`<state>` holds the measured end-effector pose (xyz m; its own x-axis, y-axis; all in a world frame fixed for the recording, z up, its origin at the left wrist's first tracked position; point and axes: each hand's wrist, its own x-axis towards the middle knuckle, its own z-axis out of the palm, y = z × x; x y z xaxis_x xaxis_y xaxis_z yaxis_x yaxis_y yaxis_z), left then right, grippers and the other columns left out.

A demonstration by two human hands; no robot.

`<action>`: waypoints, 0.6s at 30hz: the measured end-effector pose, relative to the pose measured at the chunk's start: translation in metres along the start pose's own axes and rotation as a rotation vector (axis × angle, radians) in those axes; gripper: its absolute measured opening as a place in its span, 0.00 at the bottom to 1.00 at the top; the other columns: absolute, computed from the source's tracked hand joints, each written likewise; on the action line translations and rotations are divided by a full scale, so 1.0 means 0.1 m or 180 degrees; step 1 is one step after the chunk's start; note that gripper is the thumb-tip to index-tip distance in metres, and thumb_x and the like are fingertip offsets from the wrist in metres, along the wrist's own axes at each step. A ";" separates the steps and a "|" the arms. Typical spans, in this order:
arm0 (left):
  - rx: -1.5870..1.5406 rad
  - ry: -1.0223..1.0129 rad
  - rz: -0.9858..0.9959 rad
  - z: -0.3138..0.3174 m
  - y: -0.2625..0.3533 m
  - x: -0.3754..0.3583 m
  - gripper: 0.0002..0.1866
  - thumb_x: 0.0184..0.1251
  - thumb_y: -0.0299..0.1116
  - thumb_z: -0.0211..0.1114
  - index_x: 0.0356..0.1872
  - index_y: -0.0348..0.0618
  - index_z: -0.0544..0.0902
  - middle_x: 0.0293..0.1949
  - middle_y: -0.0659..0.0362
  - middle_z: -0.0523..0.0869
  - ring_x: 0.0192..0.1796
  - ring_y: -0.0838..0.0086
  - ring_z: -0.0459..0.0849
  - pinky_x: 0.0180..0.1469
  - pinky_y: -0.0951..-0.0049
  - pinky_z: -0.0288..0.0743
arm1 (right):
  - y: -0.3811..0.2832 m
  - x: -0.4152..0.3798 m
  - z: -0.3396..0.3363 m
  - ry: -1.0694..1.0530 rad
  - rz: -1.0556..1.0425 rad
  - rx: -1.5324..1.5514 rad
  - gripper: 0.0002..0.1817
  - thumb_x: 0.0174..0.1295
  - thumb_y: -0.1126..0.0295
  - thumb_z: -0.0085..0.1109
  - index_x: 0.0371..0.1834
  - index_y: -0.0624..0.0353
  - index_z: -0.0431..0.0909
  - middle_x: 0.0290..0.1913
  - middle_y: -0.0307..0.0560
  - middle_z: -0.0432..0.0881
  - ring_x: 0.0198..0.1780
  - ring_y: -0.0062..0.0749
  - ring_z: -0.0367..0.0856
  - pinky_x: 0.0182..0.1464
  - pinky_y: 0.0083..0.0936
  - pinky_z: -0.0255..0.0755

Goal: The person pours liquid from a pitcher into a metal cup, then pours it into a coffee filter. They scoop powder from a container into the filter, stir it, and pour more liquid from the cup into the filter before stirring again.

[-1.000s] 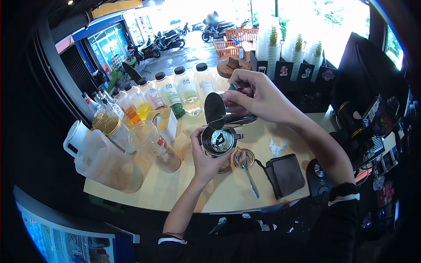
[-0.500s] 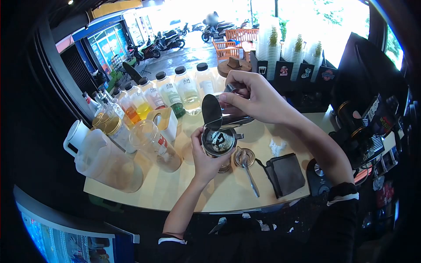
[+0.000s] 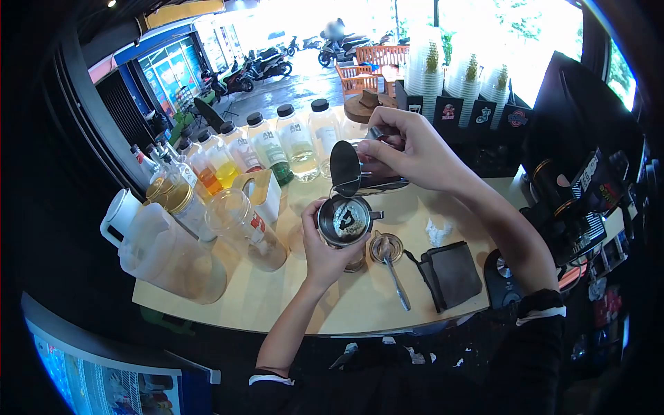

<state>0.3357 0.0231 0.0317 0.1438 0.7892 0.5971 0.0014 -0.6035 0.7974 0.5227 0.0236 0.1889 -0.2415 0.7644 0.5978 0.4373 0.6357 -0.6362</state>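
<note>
My left hand (image 3: 325, 249) is wrapped round a round metal cup (image 3: 344, 241) with a small side handle. Dark liquid with pale froth shows inside it, and part of a glass vessel (image 3: 355, 264) is visible beneath. Above and slightly right, my right hand (image 3: 415, 149) grips the handle of a metal jug (image 3: 380, 181), whose dark round lid (image 3: 345, 168) stands raised. The jug is tilted with its front edge over the cup; whether liquid is flowing is hard to make out. A metal spoon (image 3: 396, 282) rests on a small round dish (image 3: 385, 247) beside the cup.
A folded dark cloth (image 3: 449, 277) and crumpled white tissue (image 3: 438, 233) lie to the right. Leftward stand a clear plastic jug (image 3: 169, 252), a lidded plastic container (image 3: 252, 238) and a tissue box (image 3: 259, 197). Several bottles (image 3: 297, 149) line the back; stacked cups (image 3: 422, 72) stand behind.
My right hand has shifted slightly right with the jug and its lid, uncovering more of the froth in the cup. My left hand has stayed put.
</note>
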 end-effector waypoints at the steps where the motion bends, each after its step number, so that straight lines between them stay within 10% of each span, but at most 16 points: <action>1: 0.0000 0.0001 0.0000 0.00 0.01 0.00 0.48 0.38 0.23 0.80 0.62 0.40 0.57 0.56 0.54 0.68 0.60 0.69 0.73 0.62 0.70 0.71 | -0.02 -0.01 -0.02 -0.0001 -0.0001 0.0000 0.15 0.58 0.67 0.64 0.26 0.68 0.70 0.19 0.39 0.64 0.22 0.17 0.60 0.25 0.24 0.56; 3: -0.0270 0.0107 0.0023 0.02 0.02 0.01 0.46 0.39 0.28 0.82 0.59 0.40 0.60 0.55 0.52 0.70 0.58 0.68 0.75 0.61 0.69 0.70 | -0.09 -0.03 -0.08 -0.0267 0.0155 -0.0226 0.10 0.66 0.71 0.58 0.32 0.63 0.68 0.26 0.35 0.77 0.31 0.07 0.73 0.31 0.10 0.71; 18: 0.0241 0.0205 0.0047 -0.01 0.06 0.03 0.45 0.36 0.35 0.82 0.58 0.39 0.65 0.49 0.52 0.76 0.52 0.66 0.77 0.57 0.66 0.71 | -0.09 -0.05 0.03 0.0042 0.0147 0.0407 0.13 0.59 0.69 0.64 0.30 0.68 0.72 0.18 0.36 0.68 0.22 0.13 0.61 0.25 0.20 0.58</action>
<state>0.3353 0.0223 0.0384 0.0805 0.7844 0.6150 0.0748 -0.6201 0.7810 0.5174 0.0148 0.1900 -0.2117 0.7923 0.5723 0.3335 0.6090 -0.7197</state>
